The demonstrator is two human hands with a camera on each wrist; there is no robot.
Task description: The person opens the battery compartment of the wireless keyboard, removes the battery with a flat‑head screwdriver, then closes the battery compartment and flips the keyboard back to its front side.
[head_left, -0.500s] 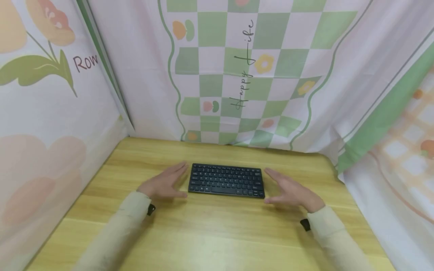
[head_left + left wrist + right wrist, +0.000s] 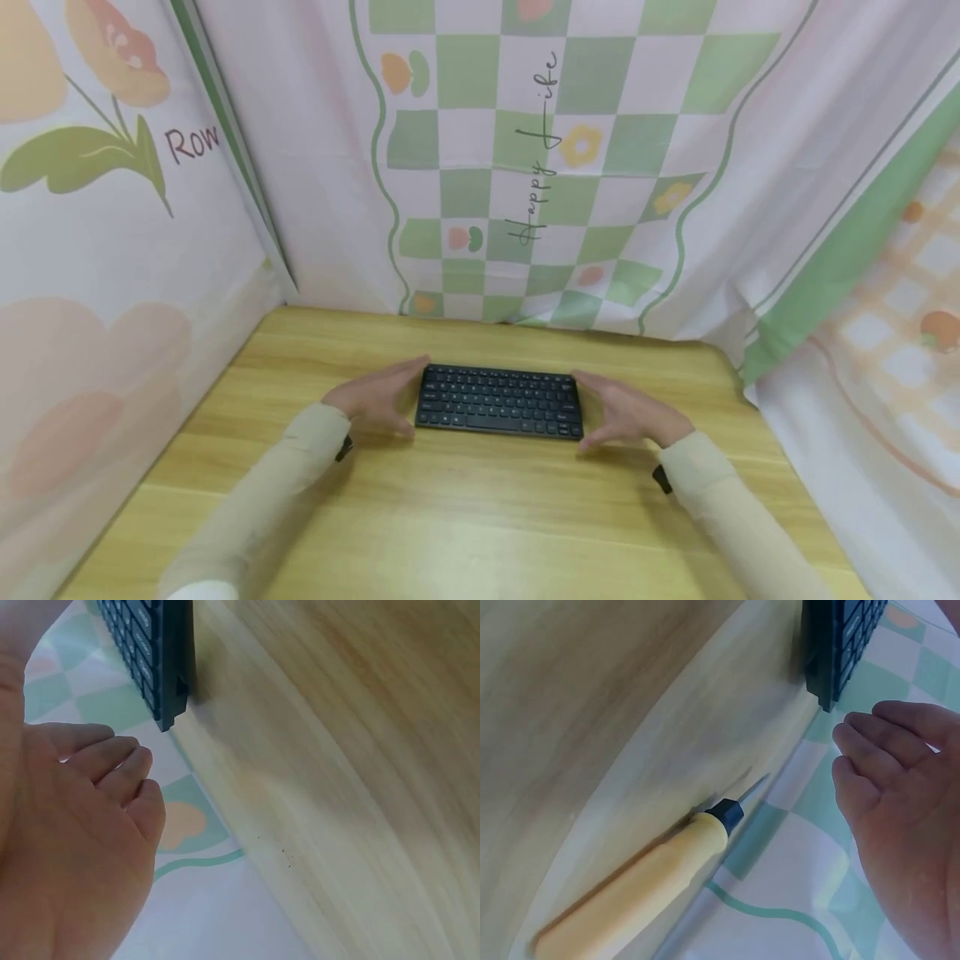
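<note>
A small black keyboard (image 2: 498,402) lies flat on the wooden table, its long side facing me. At its left end is my left hand (image 2: 375,396), fingers mostly straight, with fingertips by the far corner and thumb by the near one. My right hand (image 2: 630,412) mirrors it at the right end, thumb spread from the fingers. In the left wrist view, the palm and slightly bent fingers (image 2: 142,780) stand beside the keyboard's end (image 2: 146,652). The right wrist view likewise shows loosely extended fingers (image 2: 885,750) near the other end.
A tool with a yellow handle (image 2: 637,892), black collar and thin metal tip lies on the table in the right wrist view; the head view does not show it. Printed curtains (image 2: 322,208) stand along the back and sides of the wooden table (image 2: 465,517).
Both hands have moved inward, the left one rightward and the right one leftward, so that their fingertips are now at the keyboard's ends. The keyboard looks unmoved on the table.
</note>
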